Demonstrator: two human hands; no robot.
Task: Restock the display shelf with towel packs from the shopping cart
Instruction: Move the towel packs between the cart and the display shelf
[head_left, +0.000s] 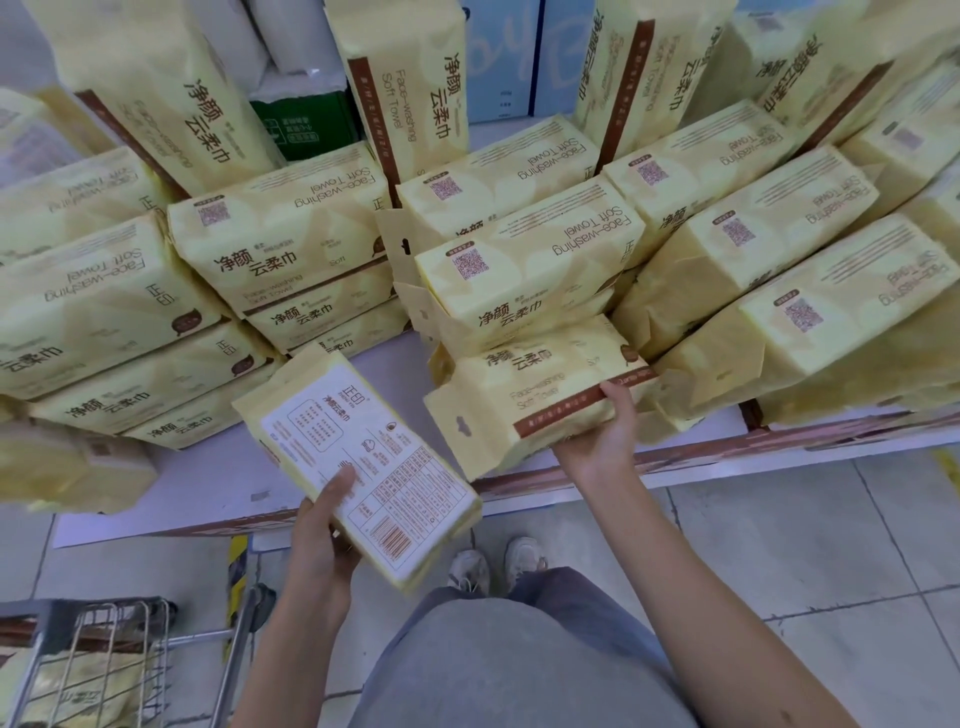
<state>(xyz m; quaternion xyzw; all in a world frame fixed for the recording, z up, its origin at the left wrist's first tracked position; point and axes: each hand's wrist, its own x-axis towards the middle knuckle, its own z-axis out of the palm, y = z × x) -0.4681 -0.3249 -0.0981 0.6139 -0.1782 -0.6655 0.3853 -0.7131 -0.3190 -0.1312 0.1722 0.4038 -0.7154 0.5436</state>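
My left hand grips a yellow towel pack by its near end, white label side up, held over the front edge of the display shelf. My right hand holds a second yellow towel pack from below, thumb on its front edge. That pack lies at the bottom of a middle stack at the shelf front. The shopping cart stands at the lower left with more yellow packs inside.
Stacks of the same yellow packs cover the shelf left and right, with upright packs behind. A green box sits at the back. Tiled floor and my shoes lie below the shelf edge.
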